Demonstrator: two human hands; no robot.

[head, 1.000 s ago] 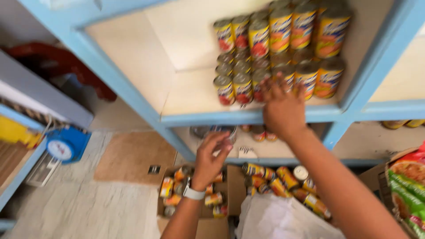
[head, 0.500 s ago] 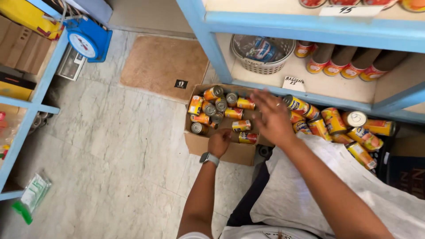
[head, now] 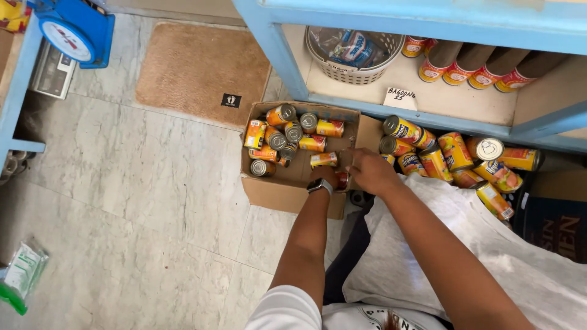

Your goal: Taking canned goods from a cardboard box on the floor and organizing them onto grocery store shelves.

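An open cardboard box [head: 287,192] on the floor holds several yellow and orange tin cans [head: 287,134] lying on their sides. My left hand [head: 330,174], with a smartwatch on its wrist, reaches down into the near right corner of the box and curls over a dark red can [head: 342,180]. Beside it, my right hand [head: 370,171] hovers over the box's right side. Its fingers are apart and point towards a yellow can [head: 323,160].
More cans [head: 455,156] lie heaped to the right of the box, under a blue shelf unit [head: 269,36]. A white basket [head: 354,52] and several tubes stand on the lowest shelf. A brown mat [head: 195,67] and a blue scale [head: 73,30] lie at the far left.
My view has dropped from the upper shelf of stacked cans to the floor. Both hands have come down from the shelf into the box of cans.
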